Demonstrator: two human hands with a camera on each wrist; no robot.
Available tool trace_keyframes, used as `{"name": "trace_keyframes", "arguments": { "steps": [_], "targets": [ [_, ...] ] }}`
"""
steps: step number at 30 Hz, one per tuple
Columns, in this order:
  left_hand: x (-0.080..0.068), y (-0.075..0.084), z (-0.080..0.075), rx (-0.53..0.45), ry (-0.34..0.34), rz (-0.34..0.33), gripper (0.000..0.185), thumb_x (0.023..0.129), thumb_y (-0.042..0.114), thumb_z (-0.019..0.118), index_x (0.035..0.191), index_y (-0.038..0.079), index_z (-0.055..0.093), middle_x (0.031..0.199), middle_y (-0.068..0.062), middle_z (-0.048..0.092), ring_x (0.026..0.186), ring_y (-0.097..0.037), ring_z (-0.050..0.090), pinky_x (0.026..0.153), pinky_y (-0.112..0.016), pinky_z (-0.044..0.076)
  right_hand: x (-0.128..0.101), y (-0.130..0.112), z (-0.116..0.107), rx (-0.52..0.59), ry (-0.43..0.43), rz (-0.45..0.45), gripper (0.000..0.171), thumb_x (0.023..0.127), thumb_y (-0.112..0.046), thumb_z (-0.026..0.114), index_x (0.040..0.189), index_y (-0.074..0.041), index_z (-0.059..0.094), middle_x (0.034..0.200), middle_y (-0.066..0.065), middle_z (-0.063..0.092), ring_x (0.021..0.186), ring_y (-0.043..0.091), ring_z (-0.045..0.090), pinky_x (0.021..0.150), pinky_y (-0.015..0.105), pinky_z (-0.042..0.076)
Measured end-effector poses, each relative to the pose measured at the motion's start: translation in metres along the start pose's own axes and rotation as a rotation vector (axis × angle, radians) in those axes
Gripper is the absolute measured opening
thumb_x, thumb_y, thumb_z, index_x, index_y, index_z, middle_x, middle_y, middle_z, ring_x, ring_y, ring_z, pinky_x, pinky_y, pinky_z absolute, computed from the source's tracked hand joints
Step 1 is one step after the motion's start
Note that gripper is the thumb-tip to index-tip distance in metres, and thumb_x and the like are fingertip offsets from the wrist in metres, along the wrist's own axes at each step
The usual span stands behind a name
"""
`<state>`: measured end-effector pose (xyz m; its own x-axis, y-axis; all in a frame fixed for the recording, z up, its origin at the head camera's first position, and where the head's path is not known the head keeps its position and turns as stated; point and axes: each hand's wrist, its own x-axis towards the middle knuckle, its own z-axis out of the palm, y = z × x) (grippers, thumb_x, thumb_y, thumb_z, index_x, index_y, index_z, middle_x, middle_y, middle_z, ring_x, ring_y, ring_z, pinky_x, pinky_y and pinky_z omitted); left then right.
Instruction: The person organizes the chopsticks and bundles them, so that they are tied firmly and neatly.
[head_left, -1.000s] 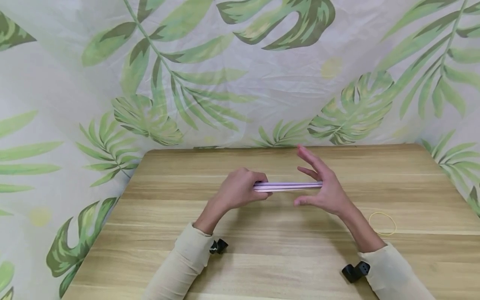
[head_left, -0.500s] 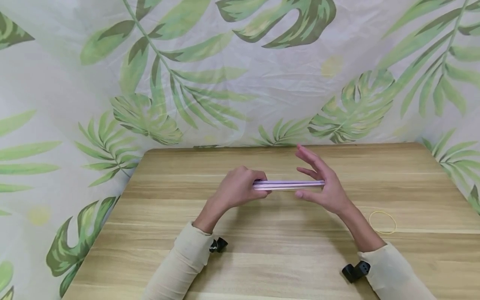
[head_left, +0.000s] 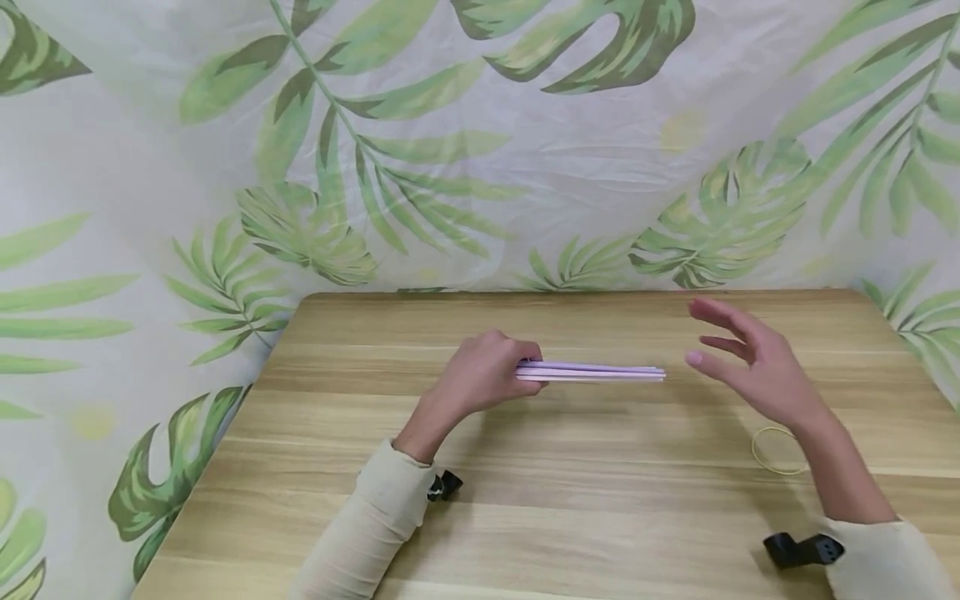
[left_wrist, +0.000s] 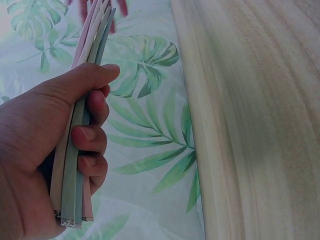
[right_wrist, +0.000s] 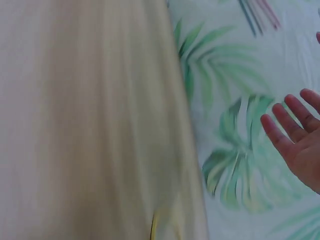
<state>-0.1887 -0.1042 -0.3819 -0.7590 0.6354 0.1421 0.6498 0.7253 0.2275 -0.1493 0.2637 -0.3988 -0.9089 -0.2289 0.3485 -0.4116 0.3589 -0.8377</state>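
My left hand (head_left: 483, 375) grips one end of a bundle of thin pale pink and lilac sticks (head_left: 592, 372), held level above the wooden table (head_left: 570, 517). In the left wrist view the fingers (left_wrist: 90, 140) and thumb curl round that bundle of sticks (left_wrist: 75, 165), whose cut ends show at the bottom. My right hand (head_left: 742, 358) hovers to the right of the bundle's free end, apart from it, fingers spread and holding nothing. The right wrist view shows only its fingertips (right_wrist: 292, 135) at the right edge.
A yellow rubber band (head_left: 778, 450) lies on the table below my right forearm. Leaf-patterned cloth (head_left: 480, 142) covers the wall behind and hangs down both sides of the table. Black wrist-camera mounts (head_left: 802, 550) sit at both cuffs.
My right hand has let go of the bundle's right end and moved off to the right. The left hand keeps its grip on the sticks.
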Motion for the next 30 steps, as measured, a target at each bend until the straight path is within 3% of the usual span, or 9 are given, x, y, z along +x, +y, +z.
{"name": "trace_keyframes", "arguments": {
  "steps": [6,13,20,30],
  "targets": [
    [0.001,0.001,0.002,0.017,0.001,0.000,0.008,0.090,0.027,0.083,0.093,0.023,0.077,0.074,0.011,0.066,0.061,-0.007,0.051,0.056,-0.027,0.043,-0.030,0.021,-0.032,-0.196,-0.012,0.151,0.065,0.098,-0.011,0.078,0.157,-0.012,0.052,0.141,-0.027,0.057,0.128,-0.016,0.052,0.097,0.003,0.045],
    [0.001,0.002,0.001,0.011,-0.006,0.000,0.009,0.090,0.027,0.083,0.093,0.022,0.077,0.074,0.011,0.066,0.060,-0.007,0.050,0.055,-0.026,0.042,-0.059,0.042,-0.062,-0.272,-0.044,0.198,0.067,0.097,-0.013,0.080,0.156,-0.003,0.050,0.135,-0.033,0.052,0.120,-0.023,0.050,0.092,0.000,0.043],
    [0.001,0.001,0.001,0.018,-0.004,0.000,0.009,0.090,0.027,0.083,0.092,0.022,0.076,0.073,0.011,0.066,0.060,-0.006,0.049,0.055,-0.025,0.041,-0.073,0.051,-0.074,-0.293,-0.066,0.238,0.067,0.095,-0.013,0.081,0.154,0.000,0.051,0.135,-0.033,0.053,0.115,-0.022,0.053,0.089,-0.001,0.043],
    [0.002,0.001,0.000,0.022,-0.002,0.003,0.009,0.090,0.027,0.083,0.092,0.022,0.076,0.073,0.011,0.066,0.061,-0.006,0.050,0.056,-0.027,0.043,-0.083,0.063,-0.080,-0.346,-0.131,0.235,0.054,0.091,-0.013,0.086,0.139,0.000,0.065,0.125,-0.043,0.056,0.109,-0.024,0.054,0.083,0.005,0.049]
  ]
}}
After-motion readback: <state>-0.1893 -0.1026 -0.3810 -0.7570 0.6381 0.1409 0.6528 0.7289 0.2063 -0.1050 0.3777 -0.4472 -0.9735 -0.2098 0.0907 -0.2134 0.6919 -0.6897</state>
